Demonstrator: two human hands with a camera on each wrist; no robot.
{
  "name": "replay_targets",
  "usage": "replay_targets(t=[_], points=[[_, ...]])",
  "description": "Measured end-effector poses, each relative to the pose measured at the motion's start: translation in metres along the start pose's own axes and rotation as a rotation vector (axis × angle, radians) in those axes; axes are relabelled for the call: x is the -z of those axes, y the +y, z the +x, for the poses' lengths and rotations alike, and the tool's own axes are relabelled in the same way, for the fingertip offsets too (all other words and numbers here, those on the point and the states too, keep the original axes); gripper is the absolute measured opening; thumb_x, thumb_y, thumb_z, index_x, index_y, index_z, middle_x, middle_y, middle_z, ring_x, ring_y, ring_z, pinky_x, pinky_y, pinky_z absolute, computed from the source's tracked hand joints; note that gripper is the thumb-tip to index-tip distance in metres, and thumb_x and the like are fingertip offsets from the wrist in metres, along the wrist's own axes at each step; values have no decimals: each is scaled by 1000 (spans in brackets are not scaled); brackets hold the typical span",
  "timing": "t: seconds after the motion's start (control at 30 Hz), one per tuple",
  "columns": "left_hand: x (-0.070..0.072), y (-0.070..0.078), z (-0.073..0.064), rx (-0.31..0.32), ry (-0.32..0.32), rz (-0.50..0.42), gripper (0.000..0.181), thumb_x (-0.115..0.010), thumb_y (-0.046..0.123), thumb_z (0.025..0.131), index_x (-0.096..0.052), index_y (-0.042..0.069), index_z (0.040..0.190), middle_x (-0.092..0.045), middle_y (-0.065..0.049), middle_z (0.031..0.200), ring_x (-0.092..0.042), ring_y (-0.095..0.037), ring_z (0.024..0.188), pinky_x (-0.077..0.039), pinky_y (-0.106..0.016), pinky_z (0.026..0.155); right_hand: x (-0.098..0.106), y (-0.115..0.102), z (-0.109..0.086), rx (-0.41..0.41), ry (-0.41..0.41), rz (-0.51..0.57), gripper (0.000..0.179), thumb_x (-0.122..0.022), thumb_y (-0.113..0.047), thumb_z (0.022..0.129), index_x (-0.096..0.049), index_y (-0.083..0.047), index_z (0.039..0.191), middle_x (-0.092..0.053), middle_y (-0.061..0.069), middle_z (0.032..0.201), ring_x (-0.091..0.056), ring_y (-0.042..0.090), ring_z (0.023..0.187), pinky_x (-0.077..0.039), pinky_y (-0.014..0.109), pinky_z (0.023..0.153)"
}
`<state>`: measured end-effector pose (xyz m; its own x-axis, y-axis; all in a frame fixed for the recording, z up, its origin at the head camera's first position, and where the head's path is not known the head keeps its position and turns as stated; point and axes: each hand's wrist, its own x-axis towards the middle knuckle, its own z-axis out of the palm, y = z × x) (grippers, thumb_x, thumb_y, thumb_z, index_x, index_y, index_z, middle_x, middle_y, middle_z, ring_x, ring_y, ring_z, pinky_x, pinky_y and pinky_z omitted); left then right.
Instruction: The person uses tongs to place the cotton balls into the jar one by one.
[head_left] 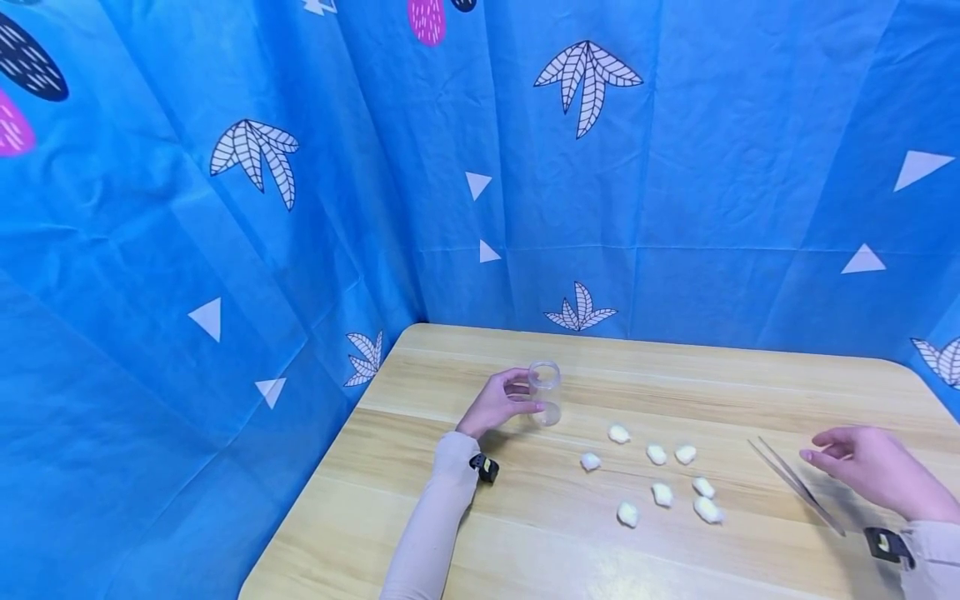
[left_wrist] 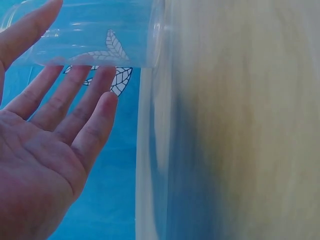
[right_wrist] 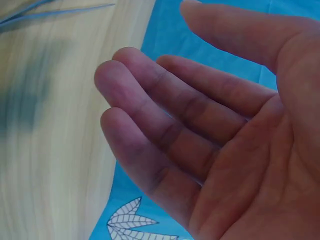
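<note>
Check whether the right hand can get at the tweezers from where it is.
Likely yes: the right hand is empty and right beside the tweezers, with nothing visible between them. The white tufts lie on the tweezers' other side, out of its way.

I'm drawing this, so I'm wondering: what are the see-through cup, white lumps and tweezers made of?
The cup looks like smooth, glossy clear plastic, maybe glass: the curtain shows through, with pale glints. The white lumps look like soft, dull cotton, judging by their puffy, uneven shapes, but I can't be sure. The tweezers seem to be smooth metal, being thin, straight and greyish.
</note>
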<state>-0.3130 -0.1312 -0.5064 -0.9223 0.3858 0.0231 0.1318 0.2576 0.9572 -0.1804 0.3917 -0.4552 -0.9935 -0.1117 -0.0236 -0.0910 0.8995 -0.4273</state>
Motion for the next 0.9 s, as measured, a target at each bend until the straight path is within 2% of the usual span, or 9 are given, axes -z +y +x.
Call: replay_targets(t=[0.1,0.33,0.57,0.77,0.9], points=[[0,-2,1,0,-2,3,62,-88,18,82,-62,7,137,-69,-11,130,-68,-27,120,-58,-38,105,-3,3,0,-17,-37,1,45,-71,-25,98,-67,18,107,-76,10,83,-69,22,75,-56,36,62],[0,-3,0,-3,-1,15,57,-87,17,83,-64,10,135,-69,-11,131,-68,-28,120,-59,-38,105,-12,4,-2,-41,-138,16,47,-72,-24,96,-65,20,110,-75,12,87,-68,22,78,-60,41,67],[2,-1,2,-8,5,26,56,-87,19,83,-64,12,134,-68,-11,132,-68,-28,120,-59,-38,104,-14,4,0,-51,-173,24,39,-72,-23,96,-69,15,102,-76,12,87,-68,23,78,-59,42,67],[4,-4,5,-17,-4,16,58,-88,20,82,-64,10,134,-69,-11,131,-69,-28,119,-60,-36,102,-16,1,0,-56,-204,26,24,-74,-27,93,-73,-4,85,-69,-2,76,-54,10,70,-44,24,60],[4,-3,5,-11,3,30,59,-88,20,82,-64,10,134,-69,-11,131,-69,-28,119,-59,-37,104,-21,0,-2,-83,-215,35,26,-76,-31,92,-70,-8,81,-62,-4,72,-48,9,66,-38,22,58]])
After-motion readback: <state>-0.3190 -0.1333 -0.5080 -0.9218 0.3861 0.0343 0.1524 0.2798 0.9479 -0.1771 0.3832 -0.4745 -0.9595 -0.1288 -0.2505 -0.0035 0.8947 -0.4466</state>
